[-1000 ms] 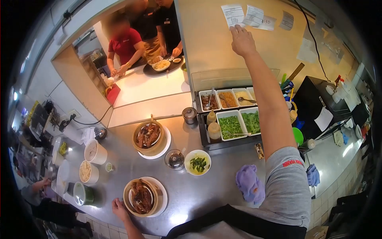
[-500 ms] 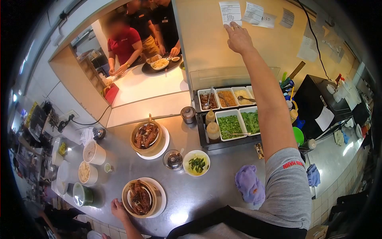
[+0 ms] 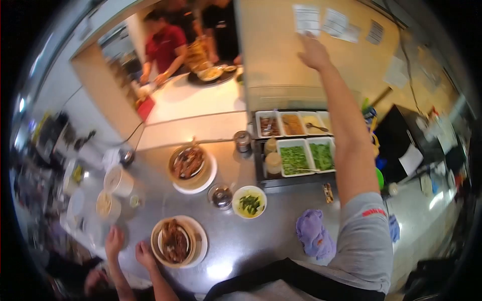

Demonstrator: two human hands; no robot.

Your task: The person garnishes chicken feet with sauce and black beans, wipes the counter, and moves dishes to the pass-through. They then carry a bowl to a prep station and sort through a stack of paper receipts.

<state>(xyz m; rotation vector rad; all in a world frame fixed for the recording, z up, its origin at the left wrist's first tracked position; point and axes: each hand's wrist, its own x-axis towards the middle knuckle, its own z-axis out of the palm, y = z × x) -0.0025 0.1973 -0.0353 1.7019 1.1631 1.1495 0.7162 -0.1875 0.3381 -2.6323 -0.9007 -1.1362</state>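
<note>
My right hand (image 3: 317,52) reaches up to the wall, its fingertips at the lower edge of a printed order ticket (image 3: 307,19). The fingers look stretched, with the thumb apart. At the lower left, my left hand (image 3: 144,254) has curled, blurred fingers beside the rim of a bamboo steamer (image 3: 194,246). Whether they hold anything is hidden. Dark brown braised food (image 3: 174,241) lies in this steamer, which sits on a white plate. Farther back stands a second bamboo steamer (image 3: 173,176) with similar food. A white bowl (image 3: 263,201) of green vegetables and a glass jar (image 3: 220,196) stand nearby.
Another person's hand (image 3: 114,241) reaches in at left, near food tubs (image 3: 118,180). Topping trays (image 3: 292,158) and squeeze bottles (image 3: 273,164) stand at the back. A purple cloth (image 3: 315,233) lies at right. People (image 3: 168,45) work behind the serving hatch.
The view has shifted, moving the wall and steamers slightly right. Another person's hand has risen beside my left hand, and the green container there no longer shows. My right hand stays at the ticket.
</note>
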